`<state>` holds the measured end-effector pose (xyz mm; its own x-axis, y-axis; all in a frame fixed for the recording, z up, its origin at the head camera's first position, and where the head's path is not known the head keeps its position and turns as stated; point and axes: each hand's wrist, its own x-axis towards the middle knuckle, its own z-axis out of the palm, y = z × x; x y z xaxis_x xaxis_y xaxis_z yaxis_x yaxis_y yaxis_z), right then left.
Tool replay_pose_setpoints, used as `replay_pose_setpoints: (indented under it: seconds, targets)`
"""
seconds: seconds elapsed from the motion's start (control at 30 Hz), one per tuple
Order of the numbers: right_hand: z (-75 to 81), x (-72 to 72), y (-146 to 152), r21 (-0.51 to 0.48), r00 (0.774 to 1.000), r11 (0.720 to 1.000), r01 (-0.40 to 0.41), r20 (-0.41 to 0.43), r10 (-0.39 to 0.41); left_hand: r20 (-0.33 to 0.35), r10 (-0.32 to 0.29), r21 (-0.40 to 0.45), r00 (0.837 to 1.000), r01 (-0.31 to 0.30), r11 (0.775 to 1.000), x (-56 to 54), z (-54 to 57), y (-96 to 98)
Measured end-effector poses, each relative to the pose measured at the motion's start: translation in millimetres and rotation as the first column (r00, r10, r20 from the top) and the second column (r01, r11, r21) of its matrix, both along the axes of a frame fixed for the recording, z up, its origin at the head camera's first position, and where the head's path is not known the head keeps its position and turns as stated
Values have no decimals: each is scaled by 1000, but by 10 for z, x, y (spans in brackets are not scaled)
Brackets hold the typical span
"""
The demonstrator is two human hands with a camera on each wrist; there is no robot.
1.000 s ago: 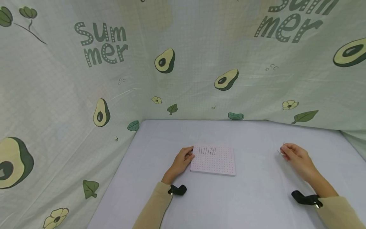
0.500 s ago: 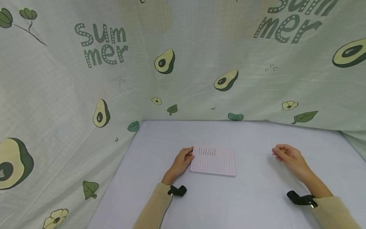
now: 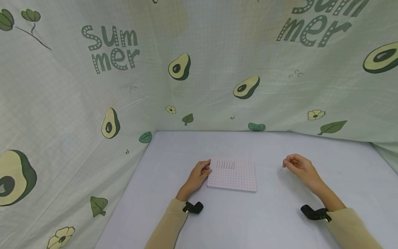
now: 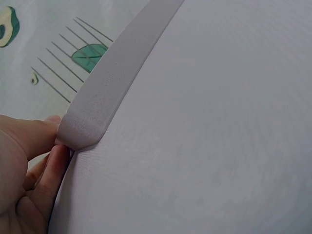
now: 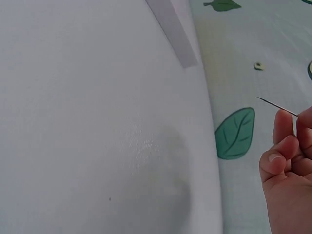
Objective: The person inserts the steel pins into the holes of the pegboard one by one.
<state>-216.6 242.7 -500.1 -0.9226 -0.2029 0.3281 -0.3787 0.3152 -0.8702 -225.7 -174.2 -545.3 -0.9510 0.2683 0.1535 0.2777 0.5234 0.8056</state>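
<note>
A pale pink board (image 3: pixel 239 181) with rows of small holes lies on the white table. Several thin dark needles (image 3: pixel 225 165) stand upright in a row near its far left corner; the left wrist view shows these needles (image 4: pixel 50 85) rising past the board's side (image 4: pixel 107 78). My left hand (image 3: pixel 195 177) holds the board's left edge, thumb and fingers at its corner. To the right of the board and apart from it, my right hand (image 3: pixel 302 172) is above the table. Between thumb and fingertip it pinches a needle (image 5: pixel 274 105), pointed end sticking out.
The white table (image 3: pixel 248 221) reaches back to a hanging cloth (image 3: pixel 205 100) printed with avocados and leaves. More of this cloth hangs along the left side. Each wrist wears a black camera mount, the right camera (image 3: pixel 314 212) being above the table.
My right hand has moved left toward the board with the needle pinched in it. The left hand and the board stay in place.
</note>
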Motion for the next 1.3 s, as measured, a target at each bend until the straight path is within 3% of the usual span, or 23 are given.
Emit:
replay_pose_setpoints:
  seconds: [0.4,0.77,1.3]
  targets:
    - [-17,-117,-368,-1,998,1000,-24,-60,24,3,-8,-1,1000,8,1000,-4,-17,-20]
    - [-58,-223,-756,61,994,997,-39,-102,45,-6,-12,1,1000,12,1000,-3,-2,-15]
    - [-90,-286,-1208,96,991,990,-107,-64,114,-2,-8,-7,1000,8,1000,-24,-19,-26]
